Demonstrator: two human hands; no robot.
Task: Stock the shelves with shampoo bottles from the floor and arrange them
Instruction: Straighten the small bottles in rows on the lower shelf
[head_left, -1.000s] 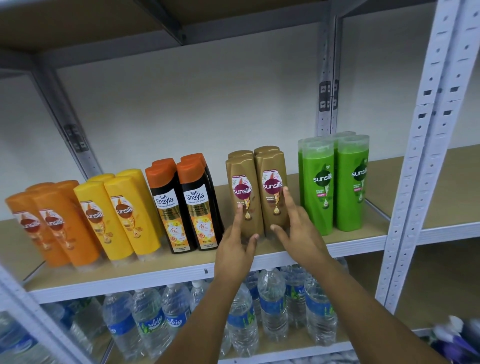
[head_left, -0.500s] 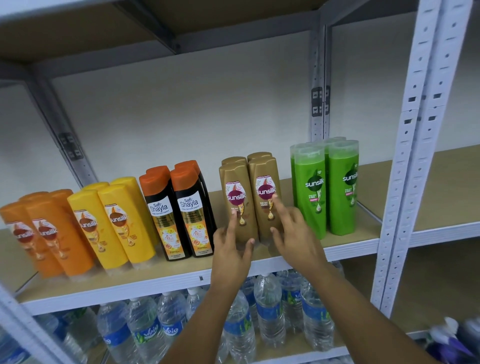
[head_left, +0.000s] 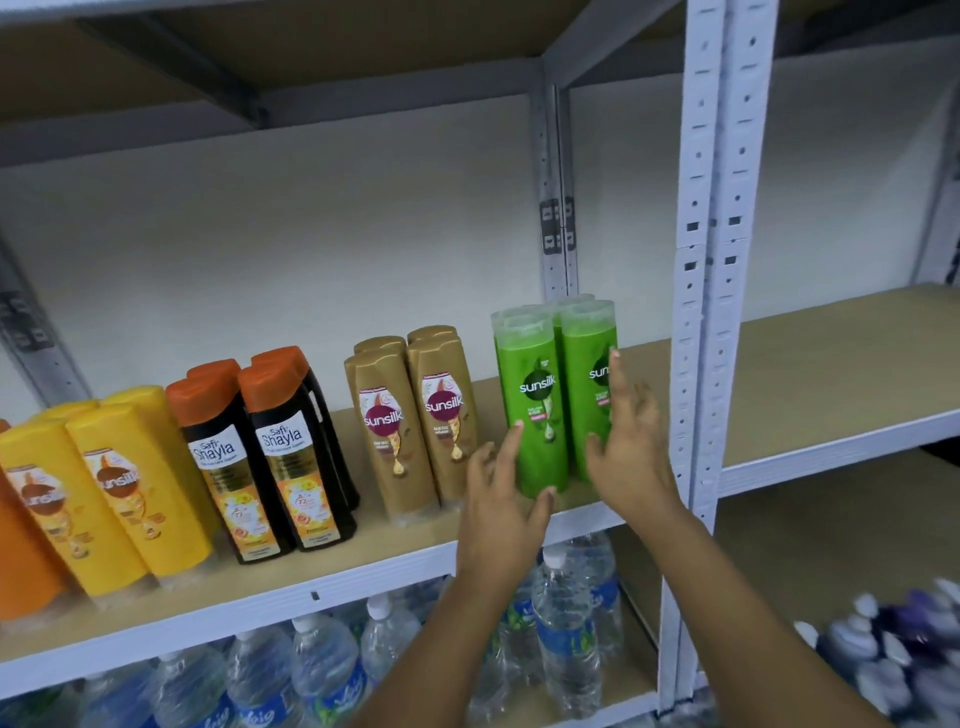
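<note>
Our left hand (head_left: 501, 499) and right hand (head_left: 626, 447) sit on both sides of the green bottles (head_left: 556, 395), fingers straight and gripping nothing, likely to nudge them straight on the shelf (head_left: 291, 587).

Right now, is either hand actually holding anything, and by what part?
Nothing is gripped. The left hand and right hand, fingers straight, flank the green shampoo bottles at their lower bodies.

- We have just one camera, worn on the head.
- We look forward and a bit down at the shelf (head_left: 332, 558).
- We stand close, with both arms reaching out from the bottom.
- The wide lens bends the posts (head_left: 719, 260).
</note>
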